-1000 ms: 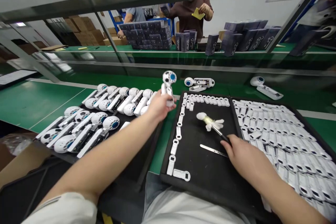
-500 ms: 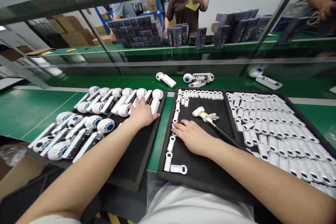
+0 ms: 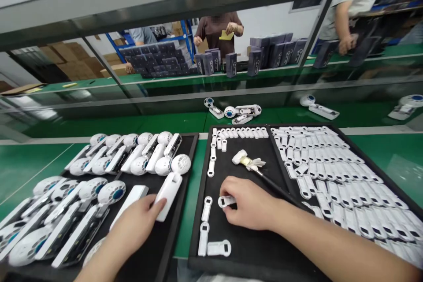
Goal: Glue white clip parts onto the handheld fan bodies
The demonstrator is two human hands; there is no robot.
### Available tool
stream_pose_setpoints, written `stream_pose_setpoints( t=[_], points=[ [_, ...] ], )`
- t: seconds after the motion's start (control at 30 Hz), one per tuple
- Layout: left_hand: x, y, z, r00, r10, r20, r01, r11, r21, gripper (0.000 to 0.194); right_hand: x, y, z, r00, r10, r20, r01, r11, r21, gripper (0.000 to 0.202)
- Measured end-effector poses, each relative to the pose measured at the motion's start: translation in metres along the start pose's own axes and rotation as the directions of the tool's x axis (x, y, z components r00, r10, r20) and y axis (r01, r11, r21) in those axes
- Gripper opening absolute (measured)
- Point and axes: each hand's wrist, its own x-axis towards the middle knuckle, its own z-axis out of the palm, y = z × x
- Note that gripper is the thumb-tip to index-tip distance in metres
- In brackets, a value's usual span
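My left hand (image 3: 139,220) is closed on a white device (image 3: 169,191) with a slim body and a round, football-patterned head, tilted over the left black tray (image 3: 180,229). Thumb and fingers pinch its body. Beside it lies another white body (image 3: 134,200), partly behind the hand. Over the right black tray (image 3: 231,176), my right hand (image 3: 246,202) pinches a small white plastic cover (image 3: 227,201) with a dark window. Similar covers (image 3: 205,231) stand in a column along that tray's left edge, with a gap beside the held one.
Football-headed devices (image 3: 95,194) crowd the left tray. Many covers (image 3: 333,163) fill the right compartment. A brush-like tool (image 3: 249,160) wrapped in white and yellow lies mid-tray. Opened devices (image 3: 243,112) rest behind. Across the bench, people stand by dark boxes (image 3: 161,59).
My left hand has gripped a device from the left tray's back right corner and drawn it nearer. My right hand has lifted a cover out of the column and moved it right.
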Motion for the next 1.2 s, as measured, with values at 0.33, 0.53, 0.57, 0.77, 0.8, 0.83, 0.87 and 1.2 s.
stream_pose_setpoints(
  t=[0.33,0.53,0.57,0.77,0.8,0.83,0.87,1.2],
  points=[
    [0.011,-0.011,0.032,0.984,0.006,-0.176,-0.034,0.988,-0.153,0.070,-0.020,-0.005,0.001,0.852,0.502,0.148,-0.371,0.379,0.848,0.045],
    [-0.018,0.028,0.010,0.974,-0.022,0.226,0.223,0.275,-0.935,0.060,-0.031,-0.015,-0.002,0.867,0.499,0.001,-0.178,0.307,0.935,0.054],
    [-0.023,0.041,0.015,0.970,0.022,0.241,0.234,0.159,-0.959,0.057,-0.031,-0.017,-0.001,0.866,0.497,-0.055,-0.146,0.357,0.923,0.054],
    [-0.039,0.114,0.062,0.973,0.182,0.141,0.140,0.013,-0.990,0.075,-0.030,-0.033,0.007,0.790,0.557,-0.256,-0.045,0.470,0.882,0.049],
    [-0.041,0.121,0.066,0.971,0.216,0.104,0.098,0.038,-0.994,0.080,-0.031,-0.034,0.007,0.779,0.567,-0.265,-0.038,0.466,0.884,0.047],
    [-0.044,0.127,0.068,0.965,0.252,0.071,0.057,0.063,-0.996,0.085,-0.031,-0.035,0.007,0.773,0.571,-0.274,-0.034,0.470,0.882,0.044],
    [-0.046,0.130,0.069,0.958,0.282,0.048,0.024,0.087,-0.996,0.090,-0.031,-0.035,0.007,0.771,0.569,-0.285,-0.032,0.482,0.875,0.041],
    [-0.043,0.133,0.073,0.966,0.252,0.056,-0.019,0.289,-0.957,0.076,-0.042,-0.012,0.012,0.828,0.314,-0.465,-0.036,0.857,0.514,0.041]
  ],
)
